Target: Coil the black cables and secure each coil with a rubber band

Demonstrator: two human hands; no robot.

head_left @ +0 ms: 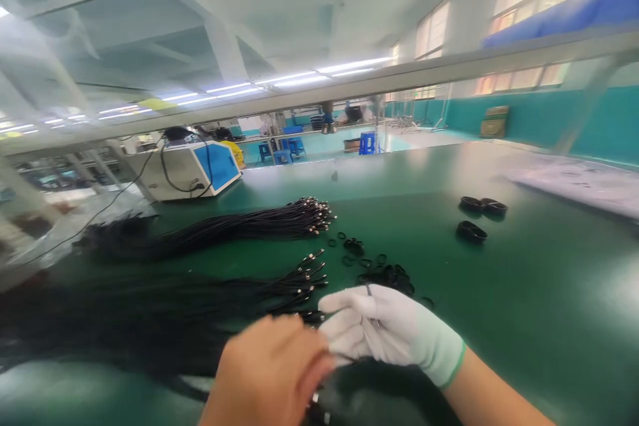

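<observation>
My left hand [272,366], bare and blurred by motion, is closed at the bottom middle. Its fingertips are hidden, so what they hold cannot be made out. Touching or almost touching it is my right hand [399,329] in a white glove with a green cuff, its fingers curled. A thin black rubber band [369,290] loops over the gloved fingers. A thin dark strand runs between the two hands. Metal-tipped black cables [279,286] lie to the left and partly under my left hand. Just behind the glove is a pile of black rubber bands [392,276].
Another bundle of black cables [249,218] lies farther back on the green table [524,293]. Three coiled black bundles [472,231] sit at right. A white and blue machine [194,170] stands at the back left, and plastic sheeting [579,180] covers the far right. A shelf rail [309,103] crosses overhead.
</observation>
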